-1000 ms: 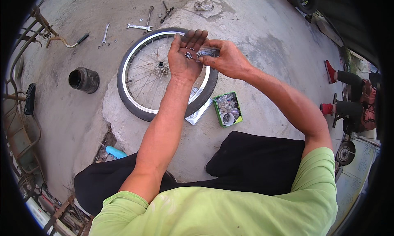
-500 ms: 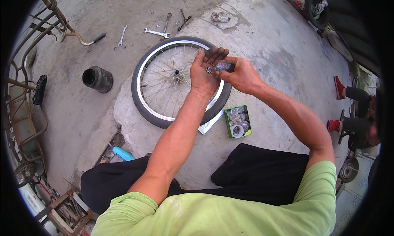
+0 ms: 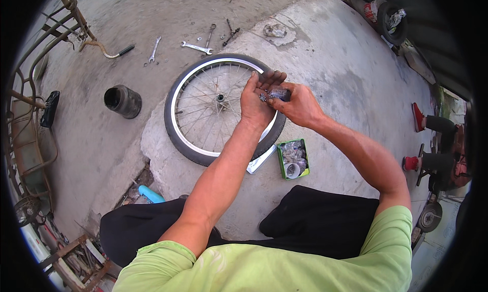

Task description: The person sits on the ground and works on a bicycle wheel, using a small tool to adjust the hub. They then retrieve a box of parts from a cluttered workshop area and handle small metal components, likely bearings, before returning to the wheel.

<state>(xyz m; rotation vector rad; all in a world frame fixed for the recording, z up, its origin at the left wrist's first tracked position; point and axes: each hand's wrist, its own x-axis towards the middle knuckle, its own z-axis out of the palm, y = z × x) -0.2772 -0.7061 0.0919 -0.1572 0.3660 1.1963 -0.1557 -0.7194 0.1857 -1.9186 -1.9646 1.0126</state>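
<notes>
My left hand is palm up, fingers outstretched and blackened, with a small cluster of steel bearing balls lying in the palm. Pinched in my right hand is a small clear plastic packet with dark contents, tilted against the left palm. Its opening is too small to make out. Both hands are over the right side of a spoked bicycle wheel, which lies flat on the concrete. Near my right knee, a green box holds clear plastic bags and a white cup with small metal balls.
Wrenches and small parts lie beyond the wheel. A dark can rests on the left, near a metal frame. A blue object is by my left knee. Another person's legs show at right.
The whole view has shifted slightly, so the wheel and tools appear lower. My hands keep nearly the same pose, the packet still against the left palm.
</notes>
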